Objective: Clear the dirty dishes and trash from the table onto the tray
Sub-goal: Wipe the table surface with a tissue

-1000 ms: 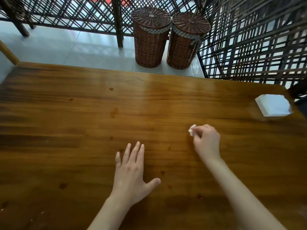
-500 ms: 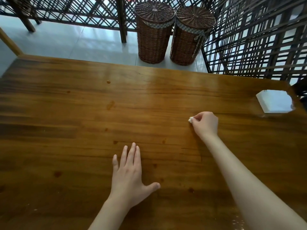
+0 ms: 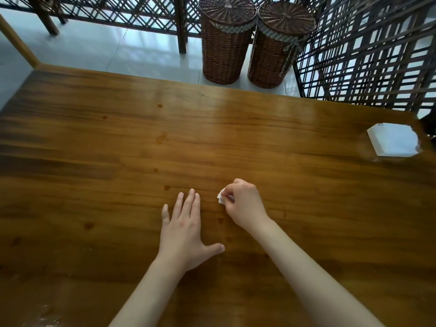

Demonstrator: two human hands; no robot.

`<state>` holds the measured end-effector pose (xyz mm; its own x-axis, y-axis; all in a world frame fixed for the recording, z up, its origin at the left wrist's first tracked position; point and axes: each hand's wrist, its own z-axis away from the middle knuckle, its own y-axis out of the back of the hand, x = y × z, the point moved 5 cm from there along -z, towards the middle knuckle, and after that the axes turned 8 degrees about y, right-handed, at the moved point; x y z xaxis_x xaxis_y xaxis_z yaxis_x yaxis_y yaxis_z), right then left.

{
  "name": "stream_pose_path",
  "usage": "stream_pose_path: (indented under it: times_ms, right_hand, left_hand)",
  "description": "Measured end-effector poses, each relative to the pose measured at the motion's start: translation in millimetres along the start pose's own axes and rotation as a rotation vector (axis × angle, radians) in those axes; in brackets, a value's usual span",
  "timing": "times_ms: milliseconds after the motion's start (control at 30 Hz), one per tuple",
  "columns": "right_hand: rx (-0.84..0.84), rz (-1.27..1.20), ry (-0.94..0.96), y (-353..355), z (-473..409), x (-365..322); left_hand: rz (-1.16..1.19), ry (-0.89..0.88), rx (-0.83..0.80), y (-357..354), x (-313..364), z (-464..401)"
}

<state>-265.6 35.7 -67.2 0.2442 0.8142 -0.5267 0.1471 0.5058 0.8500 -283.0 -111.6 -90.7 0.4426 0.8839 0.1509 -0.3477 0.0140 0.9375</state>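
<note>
The wooden table (image 3: pixel 259 138) fills the view, with small dark spots scattered over its middle. Past its far edge stand two lidded wicker baskets (image 3: pixel 254 41). A white napkin stack (image 3: pixel 392 142) sits at the far right corner, probably kept handy there. The left hand (image 3: pixel 185 228) lies flat near the middle of the table, fingers straight, seemingly steadying the person. Just beside it the right hand (image 3: pixel 244 204) pinches a small white paper scrap (image 3: pixel 221 198), likely trash bound for the tray, which is out of view.
</note>
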Motion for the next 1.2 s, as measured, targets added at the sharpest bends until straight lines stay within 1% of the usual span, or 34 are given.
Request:
stream_pose_path:
  times_ms: [133, 167, 267, 400, 567, 733, 933, 1033, 1100, 1200]
  right_hand:
    - [-0.089, 0.008, 0.073, -8.6, 28.4, -14.1]
    - [-0.091, 0.000, 0.083, -8.1, 32.5, -15.7]
    - [-0.020, -0.024, 0.106, -1.9, 35.9, -18.7]
    - [-0.057, 0.042, 0.209, -6.5, 44.5, -27.9]
    - [-0.095, 0.058, 0.236, -4.5, 73.3, -24.6]
    - [-0.135, 0.086, 0.252, 4.2, 109.3, -19.6]
    - [-0.161, 0.094, 0.231, 17.1, 152.8, 0.0]
    - [-0.159, 0.077, 0.166, 24.5, 172.7, 14.5]
    - [-0.078, 0.043, 0.085, 39.5, 175.3, 33.1]
    - [0.097, 0.055, -0.073, 68.8, 164.5, 68.9]
  left_hand:
    - [0.021, -0.002, 0.009, 2.1, -1.3, 2.1]
    - [0.024, -0.001, 0.018, 2.8, -1.3, 5.5]
    - [0.035, -0.017, 0.059, 1.4, 2.8, 25.0]
    - [0.036, -0.064, 0.017, -9.4, 16.1, 52.1]
    - [0.002, -0.062, -0.009, -16.5, 22.4, 67.2]
    - [0.020, -0.035, -0.036, -21.5, 26.0, 81.3]
    - [0.027, -0.044, -0.056, -29.6, 36.5, 95.1]
    - [0.038, -0.069, -0.071, -34.5, 43.6, 99.9]
    - [0.044, -0.084, -0.075, -37.8, 48.1, 102.7]
    - [0.043, -0.091, -0.084, -43.7, 52.8, 107.4]
